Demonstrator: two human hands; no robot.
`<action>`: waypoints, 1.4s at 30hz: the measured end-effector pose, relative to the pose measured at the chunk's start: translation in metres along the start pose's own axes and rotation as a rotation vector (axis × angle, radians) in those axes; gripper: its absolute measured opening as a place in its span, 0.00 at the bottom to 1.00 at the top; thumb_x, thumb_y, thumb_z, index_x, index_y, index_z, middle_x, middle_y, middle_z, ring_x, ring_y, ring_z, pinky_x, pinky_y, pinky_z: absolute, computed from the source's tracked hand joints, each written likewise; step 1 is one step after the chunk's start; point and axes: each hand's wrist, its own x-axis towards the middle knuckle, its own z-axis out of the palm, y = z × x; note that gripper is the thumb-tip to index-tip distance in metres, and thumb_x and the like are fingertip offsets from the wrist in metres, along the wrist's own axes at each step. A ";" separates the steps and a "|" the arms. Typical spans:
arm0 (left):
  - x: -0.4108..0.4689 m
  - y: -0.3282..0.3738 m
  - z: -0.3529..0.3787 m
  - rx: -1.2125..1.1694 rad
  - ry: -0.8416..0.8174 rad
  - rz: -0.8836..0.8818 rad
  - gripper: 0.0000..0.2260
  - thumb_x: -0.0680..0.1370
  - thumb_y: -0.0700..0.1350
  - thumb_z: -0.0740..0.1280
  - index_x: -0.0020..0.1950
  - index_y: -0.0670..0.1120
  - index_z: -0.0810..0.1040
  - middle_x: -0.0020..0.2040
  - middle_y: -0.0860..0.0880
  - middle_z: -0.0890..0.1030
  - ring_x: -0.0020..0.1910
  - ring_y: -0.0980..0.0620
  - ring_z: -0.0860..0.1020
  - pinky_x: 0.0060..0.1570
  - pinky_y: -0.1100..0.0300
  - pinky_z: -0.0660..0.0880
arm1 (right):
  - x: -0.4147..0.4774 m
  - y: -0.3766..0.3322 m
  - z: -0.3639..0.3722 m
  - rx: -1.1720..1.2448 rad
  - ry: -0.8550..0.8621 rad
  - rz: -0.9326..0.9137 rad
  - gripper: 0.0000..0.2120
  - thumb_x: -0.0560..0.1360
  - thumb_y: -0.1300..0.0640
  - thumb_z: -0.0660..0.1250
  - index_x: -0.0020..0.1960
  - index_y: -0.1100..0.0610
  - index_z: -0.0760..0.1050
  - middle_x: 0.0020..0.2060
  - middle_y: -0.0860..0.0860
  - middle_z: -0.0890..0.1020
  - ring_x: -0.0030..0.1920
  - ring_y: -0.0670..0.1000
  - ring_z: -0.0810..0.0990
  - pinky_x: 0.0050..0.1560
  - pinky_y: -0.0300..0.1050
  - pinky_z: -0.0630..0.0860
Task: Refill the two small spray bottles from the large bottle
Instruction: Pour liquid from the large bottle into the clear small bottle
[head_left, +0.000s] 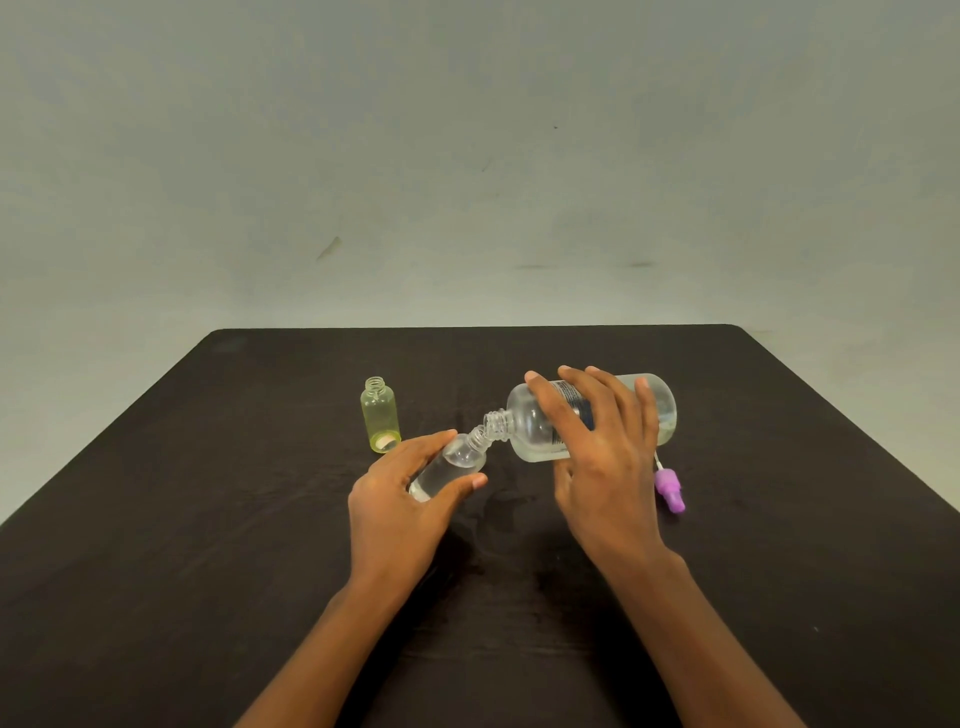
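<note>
right hand (602, 467) grips large bottle (530, 421) | label (567, 393) unreadable | left hand (395, 509) grips small clear bottle (457, 457) | mouths touching

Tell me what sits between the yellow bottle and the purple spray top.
In the head view, the clear small bottle in the left hand and the tilted large bottle in the right hand, necks meeting.
</note>
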 end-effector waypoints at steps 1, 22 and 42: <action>0.000 0.000 0.000 0.001 -0.001 -0.001 0.19 0.63 0.47 0.79 0.51 0.58 0.81 0.48 0.58 0.83 0.51 0.60 0.80 0.56 0.50 0.76 | 0.000 0.000 0.000 0.001 0.000 -0.001 0.41 0.61 0.74 0.73 0.68 0.48 0.69 0.61 0.54 0.76 0.66 0.56 0.70 0.73 0.54 0.52; 0.000 0.001 0.000 0.011 0.003 0.009 0.20 0.63 0.46 0.79 0.51 0.61 0.79 0.48 0.59 0.83 0.51 0.61 0.80 0.56 0.52 0.76 | 0.000 0.000 0.000 -0.010 0.001 -0.005 0.41 0.61 0.74 0.72 0.68 0.47 0.68 0.61 0.54 0.76 0.66 0.55 0.69 0.73 0.55 0.52; 0.000 0.002 -0.001 0.018 -0.003 0.013 0.20 0.63 0.46 0.79 0.51 0.62 0.79 0.48 0.59 0.83 0.51 0.62 0.80 0.56 0.52 0.77 | 0.000 0.000 0.000 -0.010 0.001 -0.005 0.41 0.60 0.75 0.72 0.68 0.48 0.70 0.61 0.54 0.76 0.66 0.55 0.69 0.74 0.53 0.49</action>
